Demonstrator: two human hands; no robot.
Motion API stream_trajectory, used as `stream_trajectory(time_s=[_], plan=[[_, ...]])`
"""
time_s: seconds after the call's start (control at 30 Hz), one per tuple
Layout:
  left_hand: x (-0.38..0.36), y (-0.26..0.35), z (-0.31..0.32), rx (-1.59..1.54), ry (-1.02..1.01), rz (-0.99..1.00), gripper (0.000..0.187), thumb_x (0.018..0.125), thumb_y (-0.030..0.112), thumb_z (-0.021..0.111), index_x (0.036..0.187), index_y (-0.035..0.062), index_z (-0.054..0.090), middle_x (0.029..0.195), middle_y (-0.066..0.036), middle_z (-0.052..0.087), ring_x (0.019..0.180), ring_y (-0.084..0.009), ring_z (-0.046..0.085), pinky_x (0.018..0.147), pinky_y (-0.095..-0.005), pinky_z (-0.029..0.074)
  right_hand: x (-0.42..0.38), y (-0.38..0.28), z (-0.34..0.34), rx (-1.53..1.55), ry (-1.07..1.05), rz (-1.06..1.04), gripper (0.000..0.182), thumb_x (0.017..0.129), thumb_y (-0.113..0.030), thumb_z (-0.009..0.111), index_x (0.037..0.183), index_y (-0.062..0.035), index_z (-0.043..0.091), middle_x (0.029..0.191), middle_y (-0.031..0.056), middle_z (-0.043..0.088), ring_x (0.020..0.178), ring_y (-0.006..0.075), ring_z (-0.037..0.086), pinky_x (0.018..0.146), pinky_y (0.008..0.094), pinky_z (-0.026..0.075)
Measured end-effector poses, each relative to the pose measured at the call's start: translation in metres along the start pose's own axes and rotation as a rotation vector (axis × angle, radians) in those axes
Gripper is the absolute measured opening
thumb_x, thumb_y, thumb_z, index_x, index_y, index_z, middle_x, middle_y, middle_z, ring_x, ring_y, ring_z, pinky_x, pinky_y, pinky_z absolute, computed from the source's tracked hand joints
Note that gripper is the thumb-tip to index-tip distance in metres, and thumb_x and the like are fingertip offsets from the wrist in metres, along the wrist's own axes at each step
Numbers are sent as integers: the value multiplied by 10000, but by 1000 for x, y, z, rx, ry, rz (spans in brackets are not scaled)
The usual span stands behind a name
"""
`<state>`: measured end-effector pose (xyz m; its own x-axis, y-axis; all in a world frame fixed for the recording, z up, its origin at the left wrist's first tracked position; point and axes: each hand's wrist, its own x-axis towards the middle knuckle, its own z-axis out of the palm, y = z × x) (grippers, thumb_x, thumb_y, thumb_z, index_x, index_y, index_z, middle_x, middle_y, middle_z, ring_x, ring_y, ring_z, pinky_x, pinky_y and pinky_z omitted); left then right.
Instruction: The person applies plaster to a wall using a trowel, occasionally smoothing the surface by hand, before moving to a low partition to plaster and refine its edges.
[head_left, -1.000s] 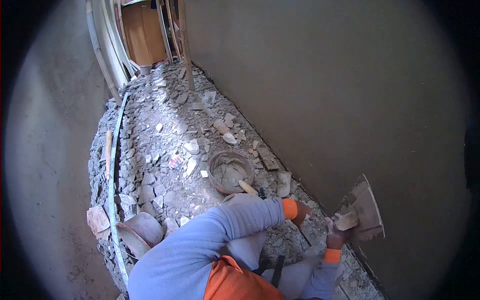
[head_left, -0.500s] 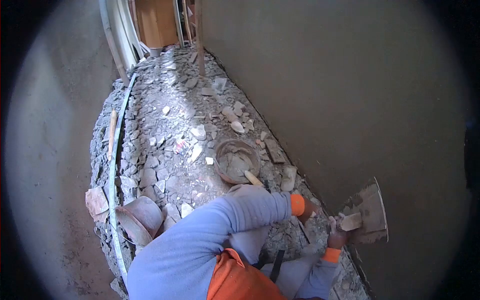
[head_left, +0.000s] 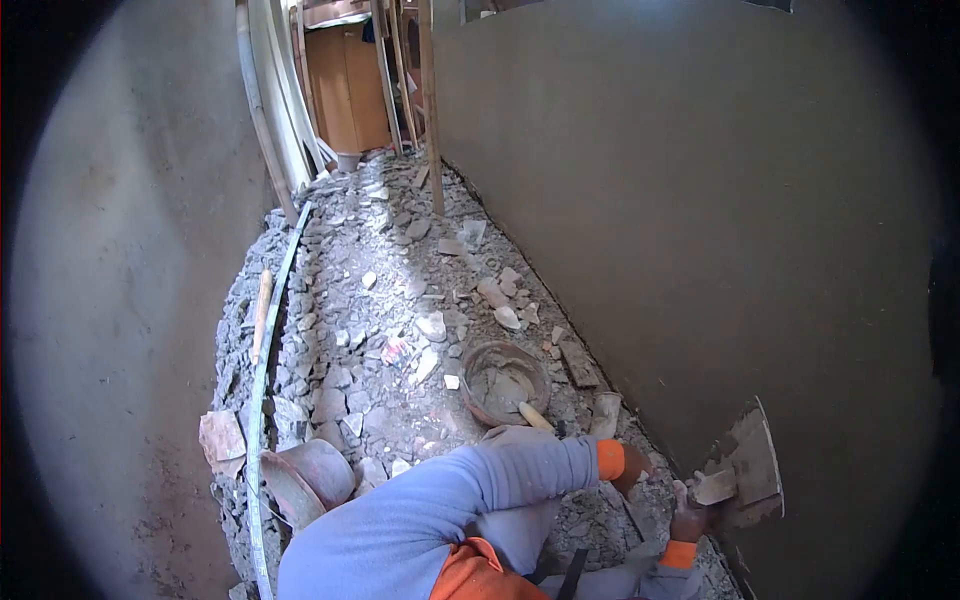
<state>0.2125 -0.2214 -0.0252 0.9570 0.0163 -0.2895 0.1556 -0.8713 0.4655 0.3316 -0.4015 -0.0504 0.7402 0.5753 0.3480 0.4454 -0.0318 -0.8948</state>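
Note:
My right hand (head_left: 688,512) is closed around the light block-like handle of a plastering trowel (head_left: 758,470). The trowel's broad, mortar-smeared blade lies against the grey plastered wall (head_left: 760,250), low down. My left hand (head_left: 630,470) hangs just above the rubble beside the foot of the wall, a little farther along than the right; its fingers are small and partly hidden. Close to my left forearm sits a round bucket (head_left: 475,400) with grey mortar inside. A tool with a pale wooden handle (head_left: 535,416) leans at its near rim.
Broken rubble (head_left: 400,310) covers the narrow floor. A long metal straightedge (head_left: 268,370) and a wooden stick (head_left: 262,315) lie along the left wall. A tipped bucket (head_left: 325,470) rests at lower left. A bamboo pole (head_left: 432,120) and a wooden cabinet (head_left: 345,90) stand farther off.
The view has tilted up, so the floor and buckets sit lower and more to the right. My right hand keeps its hold on the trowel at the wall.

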Motion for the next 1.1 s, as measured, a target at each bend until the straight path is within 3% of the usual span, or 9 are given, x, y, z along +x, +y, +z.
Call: stream_trajectory(time_s=[0.07,0.17,0.4,0.43,0.6,0.7,0.8,0.87,1.1], plan=[[10,-6,7,-3,8,-21,766,584,339,798,1267,142,514,1072,-137,637,1033,-292,593,878,-393,468,-2,-9,-1,16,-13,15,371,767,-82,734,1075,22,556,926,52,580,863,157,529,816,311,436],[14,-13,9,-35,-25,46,607,718,321,716,1259,136,512,1181,-129,566,1087,-318,545,917,-428,438,1,-12,-4,-26,-12,10,370,753,-93,745,1058,12,565,936,65,594,890,160,537,835,313,431],[22,-15,5,20,-10,312,605,730,380,729,1207,64,534,1156,-166,574,1075,-348,539,916,-421,434,2,-12,-17,-278,-1,-217,423,730,-187,772,1058,20,603,893,86,611,862,211,556,820,342,445],[13,-15,3,-18,98,296,590,747,397,715,1184,41,540,1139,-177,580,1043,-357,552,890,-421,442,1,-25,-17,-173,9,-50,433,729,-236,771,1039,19,610,930,119,633,900,258,571,851,364,438],[22,-39,-32,-81,81,182,540,804,405,676,1170,27,556,1049,-213,600,1031,-347,571,885,-389,450,-1,0,-21,-244,70,-224,400,699,-126,781,1035,6,609,833,62,609,792,178,566,789,328,456],[20,-54,-71,-40,495,167,688,801,370,692,1304,5,395,1261,-243,445,1197,-363,434,989,-412,369,-2,-16,-22,-275,84,-297,403,695,-153,788,1026,3,620,860,73,633,793,195,586,785,325,463],[28,-50,-112,-189,962,116,918,801,360,696,1417,-10,125,1452,-265,149,1345,-374,205,1091,-448,220,-5,-32,-28,-136,11,-45,493,689,-324,790,1020,5,627,1041,165,641,1047,318,565,951,406,397],[35,-41,-148,-304,1136,87,1020,782,394,702,1395,-105,58,1464,-276,97,1364,-384,165,1123,-419,160,-7,-30,-27,-130,25,-81,497,683,-332,794,1013,2,631,1050,161,636,1043,317,567,951,408,399],[78,-17,-232,-502,1547,308,966,853,377,624,1436,3,-50,1496,-235,13,1378,-384,142,1119,-440,168,-15,-33,-35,-220,-43,-236,679,659,-377,809,1156,-1,541,1151,160,582,1111,315,524,981,404,376]])
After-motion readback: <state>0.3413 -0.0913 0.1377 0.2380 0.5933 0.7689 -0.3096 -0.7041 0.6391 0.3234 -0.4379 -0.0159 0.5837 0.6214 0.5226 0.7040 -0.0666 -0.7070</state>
